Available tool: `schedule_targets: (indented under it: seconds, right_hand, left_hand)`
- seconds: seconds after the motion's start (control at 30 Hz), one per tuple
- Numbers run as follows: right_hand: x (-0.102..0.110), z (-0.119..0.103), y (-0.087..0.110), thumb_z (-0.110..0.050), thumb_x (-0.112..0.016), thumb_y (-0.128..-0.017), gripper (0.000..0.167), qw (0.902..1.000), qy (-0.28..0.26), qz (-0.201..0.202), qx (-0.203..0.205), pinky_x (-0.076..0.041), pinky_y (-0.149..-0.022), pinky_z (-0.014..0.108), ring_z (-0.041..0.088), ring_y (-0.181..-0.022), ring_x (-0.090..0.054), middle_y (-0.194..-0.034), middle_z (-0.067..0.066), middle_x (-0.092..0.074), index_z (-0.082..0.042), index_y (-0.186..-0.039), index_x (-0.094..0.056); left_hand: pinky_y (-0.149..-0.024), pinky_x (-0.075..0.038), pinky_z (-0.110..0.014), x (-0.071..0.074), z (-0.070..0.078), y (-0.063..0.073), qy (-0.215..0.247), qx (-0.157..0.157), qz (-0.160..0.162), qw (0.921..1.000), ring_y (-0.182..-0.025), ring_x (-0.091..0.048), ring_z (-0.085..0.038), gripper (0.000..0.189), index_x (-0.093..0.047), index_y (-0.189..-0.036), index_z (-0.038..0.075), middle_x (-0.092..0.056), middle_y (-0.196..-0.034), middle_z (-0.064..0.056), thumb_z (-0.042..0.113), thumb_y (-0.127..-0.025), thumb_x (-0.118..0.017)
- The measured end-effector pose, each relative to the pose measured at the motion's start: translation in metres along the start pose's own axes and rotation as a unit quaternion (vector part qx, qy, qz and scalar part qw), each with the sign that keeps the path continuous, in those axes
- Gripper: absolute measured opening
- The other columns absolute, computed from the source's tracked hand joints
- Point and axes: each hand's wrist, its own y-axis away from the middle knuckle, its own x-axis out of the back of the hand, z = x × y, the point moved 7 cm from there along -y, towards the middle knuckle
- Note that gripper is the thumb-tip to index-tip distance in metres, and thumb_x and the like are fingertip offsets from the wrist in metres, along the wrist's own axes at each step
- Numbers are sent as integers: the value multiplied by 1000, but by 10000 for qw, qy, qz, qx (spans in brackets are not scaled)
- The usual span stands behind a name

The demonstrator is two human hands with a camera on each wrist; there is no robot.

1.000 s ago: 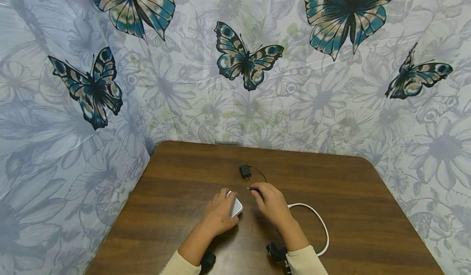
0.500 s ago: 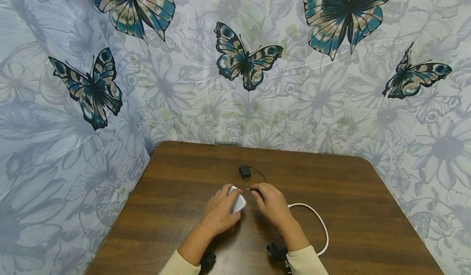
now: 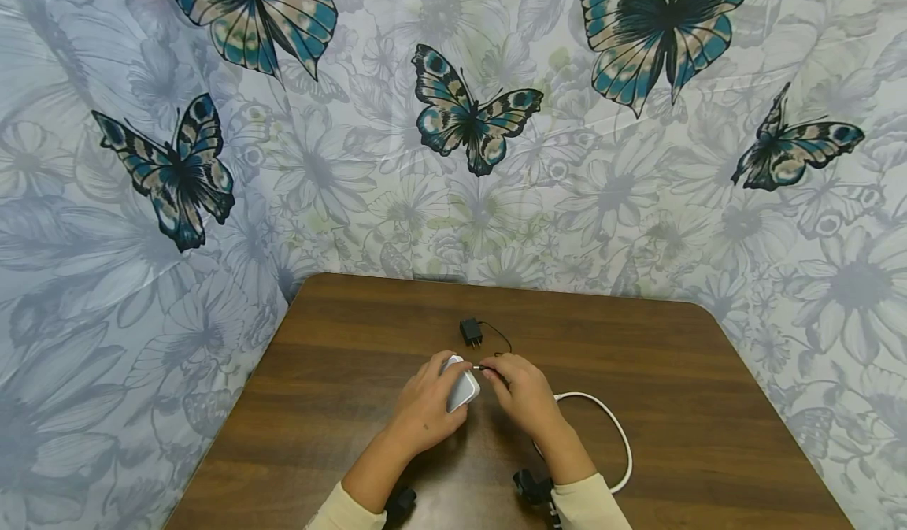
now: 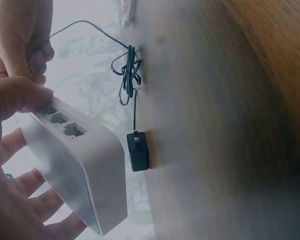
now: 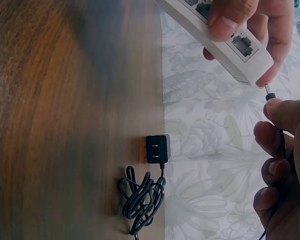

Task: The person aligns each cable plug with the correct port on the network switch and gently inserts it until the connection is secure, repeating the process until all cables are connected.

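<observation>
My left hand [image 3: 423,408] grips a small white router [image 4: 110,155] with rounded edges, its thumb over the row of square network ports. The router is held up off the table and tilted. Facing it from the right, my right hand [image 3: 526,396] pinches the black barrel plug [image 5: 270,95] of a power cord between thumb and forefinger. The plug's metal tip points at the end of the router, close to the left fingertips. The cord runs back through the right hand's curled fingers. Its black power adapter [image 3: 471,331] lies farther back on the table, prongs showing.
Beside the adapter lies a looped bundle of black cord [image 5: 142,195]. A white cable [image 3: 627,443] curves across the wooden table [image 3: 340,325] right of my right arm. Behind the table hangs a butterfly-patterned backdrop [image 3: 475,231].
The left hand has turned the router and brought it slightly right and away from me, so it is now close to the plug. The right hand stays nearly in place, still pinching the plug.
</observation>
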Motion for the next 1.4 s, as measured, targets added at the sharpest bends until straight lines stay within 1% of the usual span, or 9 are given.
schedule_targets:
  seconds: [0.13, 0.3, 0.5, 0.87, 1.03, 1.2, 1.4]
  right_hand:
    - [0, 0, 1, -11, -75, -89, 14, 10000, -35, -84, -38, -56, -76, 34, 13, -88, -66, -95, -4, -71, -14, -102, -74]
    - [-2, 2, 2, -13, -73, -91, 12, 9995, -59, -258, -184, -56, -77, 34, 13, -89, -66, -96, -4, -71, -15, -103, -74]
    - [-4, 2, 2, -14, -73, -91, 12, 9994, -117, -267, -186, -56, -77, 33, 12, -90, -66, -97, -5, -71, -15, -103, -74]
    - [-5, 2, 3, -15, -73, -91, 12, 9988, -185, -362, -265, -56, -77, 32, 12, -90, -67, -97, -4, -71, -14, -102, -76]
    - [-5, 1, 3, -14, -73, -91, 12, 9985, -187, -423, -306, -56, -76, 31, 11, -90, -66, -97, -5, -71, -14, -103, -76]
    - [-5, 0, 2, -15, -73, -91, 11, 9984, -206, -444, -296, -56, -76, 31, 11, -89, -66, -96, -5, -71, -15, -102, -76]
    - [-7, 2, 3, -16, -72, -92, 12, 9972, -251, -580, -392, -55, -75, 31, 10, -89, -65, -96, -5, -71, -15, -103, -76]
  left_hand:
    - [-79, -51, -42, 1, 2, 0, 2, -2, 6, 10000, -113, -57, -23, 61, -57, -136, 29, -48, -141, -4, 28, -78, -78]
    - [-79, -51, -41, 2, 4, 1, 106, 45, -55, 9999, -113, -57, -23, 60, -58, -136, 29, -48, -143, -4, 29, -79, -78]
    - [-77, -51, -39, 3, 8, 1, 137, -1, -64, 9999, -111, -57, -22, 60, -58, -136, 28, -47, -144, -3, 29, -80, -78]
    - [-82, -51, -42, 2, 10, 2, 129, -160, -144, 9997, -115, -56, -21, 61, -57, -138, 27, -47, -144, -3, 30, -80, -78]
    - [-82, -51, -42, 1, 9, 2, 118, -199, -168, 9996, -115, -56, -21, 62, -56, -138, 27, -47, -145, -3, 29, -81, -78]
    - [-81, -51, -41, -1, 9, 3, 158, -210, -213, 9994, -113, -56, -20, 62, -56, -139, 27, -47, -145, -4, 28, -80, -79]
    - [-81, -51, -41, -1, 9, 3, 199, -199, -246, 9993, -113, -56, -21, 64, -56, -139, 27, -47, -145, -5, 27, -79, -79]
